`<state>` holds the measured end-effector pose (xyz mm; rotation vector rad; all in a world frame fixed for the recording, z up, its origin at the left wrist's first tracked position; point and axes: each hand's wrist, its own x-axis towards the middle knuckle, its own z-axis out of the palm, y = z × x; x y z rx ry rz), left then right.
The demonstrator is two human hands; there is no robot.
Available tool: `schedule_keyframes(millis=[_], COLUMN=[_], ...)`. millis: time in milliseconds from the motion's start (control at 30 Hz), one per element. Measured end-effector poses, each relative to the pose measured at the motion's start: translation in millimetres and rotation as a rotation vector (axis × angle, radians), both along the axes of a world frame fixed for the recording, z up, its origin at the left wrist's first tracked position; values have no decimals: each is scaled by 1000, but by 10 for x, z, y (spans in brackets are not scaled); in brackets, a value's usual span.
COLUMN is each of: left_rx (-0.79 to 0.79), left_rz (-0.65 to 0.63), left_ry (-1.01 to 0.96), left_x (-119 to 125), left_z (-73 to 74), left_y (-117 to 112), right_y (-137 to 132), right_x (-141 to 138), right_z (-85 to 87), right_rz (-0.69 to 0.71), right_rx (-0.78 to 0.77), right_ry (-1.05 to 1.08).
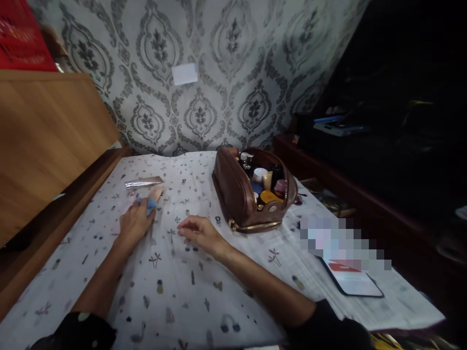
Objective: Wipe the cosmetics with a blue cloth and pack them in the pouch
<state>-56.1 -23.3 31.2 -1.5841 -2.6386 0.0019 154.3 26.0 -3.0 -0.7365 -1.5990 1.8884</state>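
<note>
Pinning a tube (156, 195) flat to the desk (182, 301) with the left hand (135, 222), grip closed on its blue cap, likely against rolling; resting the right hand (200, 232) half-open, empty, near the unzipped pouch (235, 194).

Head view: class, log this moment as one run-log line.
left hand on blue-capped tube | right hand open on cloth | toiletry bag open, right of hands

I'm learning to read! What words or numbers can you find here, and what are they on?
None can be read.
Red thing at top left: print blurred.
Newspaper: print too small.
Phone screen: blurred.
Jars in brown bag: labels too small.
Tube in left hand: nothing legible.
</note>
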Motion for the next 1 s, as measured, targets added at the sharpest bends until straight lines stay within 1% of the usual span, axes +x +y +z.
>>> schedule_keyframes(millis=[100,200,300,433,500,633,733,900,1000], left_rx=[51,102,150,230,204,56,-19,-20,46], left_rz=[-14,-43,0,113,150,218,250,191,90], left_ry=[8,-58,-89,8,4,-90,-68,-80,-121], left_x=[30,-5,-129,-338,-429,-575,-648,-630,-537], left_z=[-55,-57,-27,14,16,-26,-63,-95,-155], left_y=[-25,-39,-67,-150,-184,-174,-137,-106,-75], right_y=[-45,-93,-124,-125,-115,-96,-90,-83,-70], right_x=[-62,-46,-14,7,5,-11,-19,-25,-30], right_z=[-158,-254,-276,-250,-249,-296,-337,-370,-390], right_rz=[-49,-29,-5,2,3,16,26,27,-2], right_rx=[-8,16,70,83,90,108,99,99,99], right_ry=[25,-15,-59,-65,-62,-79,-86,-70,-59])
